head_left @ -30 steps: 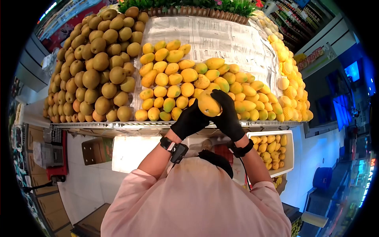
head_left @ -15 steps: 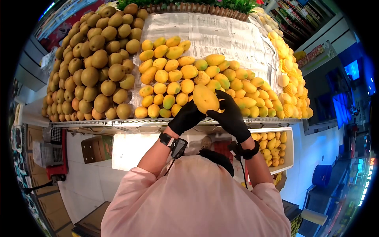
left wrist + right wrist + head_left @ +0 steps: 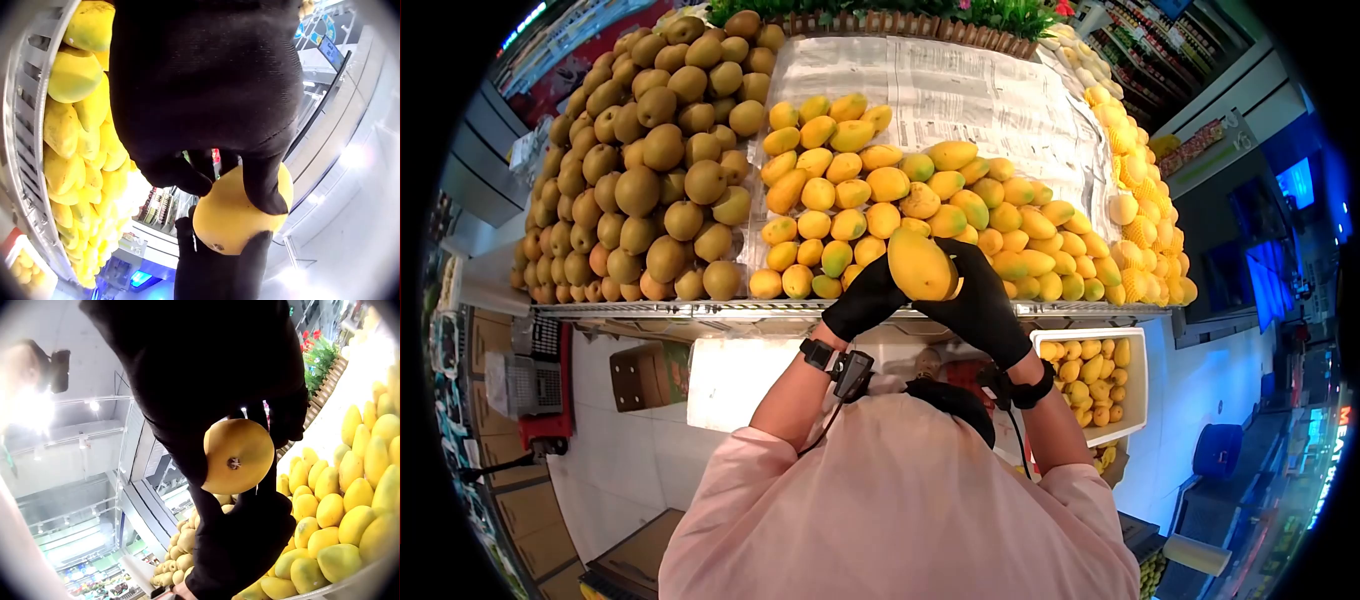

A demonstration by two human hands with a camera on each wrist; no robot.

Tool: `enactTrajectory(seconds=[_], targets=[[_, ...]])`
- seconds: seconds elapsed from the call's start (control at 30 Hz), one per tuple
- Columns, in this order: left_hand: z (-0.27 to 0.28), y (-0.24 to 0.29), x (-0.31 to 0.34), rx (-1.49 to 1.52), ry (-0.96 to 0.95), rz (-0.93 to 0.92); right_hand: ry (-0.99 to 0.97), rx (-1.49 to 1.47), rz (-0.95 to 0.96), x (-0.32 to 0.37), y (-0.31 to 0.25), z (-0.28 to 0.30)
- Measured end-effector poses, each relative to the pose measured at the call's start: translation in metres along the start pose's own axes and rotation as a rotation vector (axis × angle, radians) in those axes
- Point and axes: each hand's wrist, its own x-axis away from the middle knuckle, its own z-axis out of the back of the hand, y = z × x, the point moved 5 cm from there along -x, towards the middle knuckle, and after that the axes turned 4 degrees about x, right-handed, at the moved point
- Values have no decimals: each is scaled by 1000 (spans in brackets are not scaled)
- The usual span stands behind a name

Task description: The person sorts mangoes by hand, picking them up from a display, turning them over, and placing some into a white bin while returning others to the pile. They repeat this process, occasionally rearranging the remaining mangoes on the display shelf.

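A yellow mango (image 3: pixel 920 265) is held up between both black-gloved hands, above the front edge of the fruit stand. My left hand (image 3: pixel 866 300) grips it from the left; the left wrist view shows thumb and finger on the mango (image 3: pixel 240 215). My right hand (image 3: pixel 980 312) holds its other side, its fingers curled about the fruit. In the right wrist view the stem end of the mango (image 3: pixel 240 456) faces the camera, with a dark stem scar. Behind the hands lie rows of yellow and greenish mangoes (image 3: pixel 890 184) on the stand.
Brown round fruit (image 3: pixel 637 190) is piled on the left. White paper sheeting (image 3: pixel 960 90) covers the slope behind the mangoes. Net-wrapped yellow fruit (image 3: pixel 1135 235) stands at the right. Below the stand's metal rail (image 3: pixel 700 310), a white foam box (image 3: pixel 1138 385) holds more mangoes.
The mango has been turned and tilted between the hands, with the grip shifting around it. Both hands stay at nearly the same place over the stand's front edge.
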Motion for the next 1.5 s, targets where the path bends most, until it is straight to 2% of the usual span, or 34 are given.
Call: enactTrajectory(seconds=[0.07,0.1,0.13,0.23,0.37,0.43,0.53,0.57,0.63,0.7,0.73,0.87,0.93,1.07,1.17,1.2,1.3,1.33,1.43,1.5], targets=[[-2,-2,-4,64,-33,-26,44,16,-49,0,11,-4],[-6,-15,-4,381,-45,101,65,24,-75,0,18,-6],[-10,-29,-4,697,-17,231,112,112,-23,1,21,-6],[-19,-50,-5,800,62,337,174,247,27,6,23,-7],[-25,-45,-9,435,46,477,183,255,-79,13,46,-12],[-25,-44,-12,403,105,493,201,195,-105,12,61,-14],[-23,-38,-13,490,144,427,78,-60,-141,3,91,-3],[-21,-35,-12,539,147,390,77,-69,-109,1,117,-1],[-17,-28,-11,559,145,373,63,-770,-395,11,121,3],[-13,-26,-11,524,119,366,45,8,-96,14,105,19],[-11,-25,-13,310,149,279,29,396,54,17,94,22],[-7,-33,-9,463,142,390,183,341,-30,25,75,32],[-5,-27,-9,278,97,326,276,230,-52,29,77,36],[-10,-37,-11,218,84,236,417,165,-78,37,79,47],[-18,-31,-12,188,81,207,384,305,-50,43,78,60],[-21,-28,-12,-53,49,101,450,202,-111,48,84,62],[-26,-39,-12,89,-21,235,545,386,14,62,82,79],[-31,-33,-11,-11,-26,154,535,305,-82,68,89,84],[-37,-40,-15,51,-41,206,504,439,-112,92,103,95],[-41,-52,-21,135,-29,252,526,363,-239,119,135,95]])
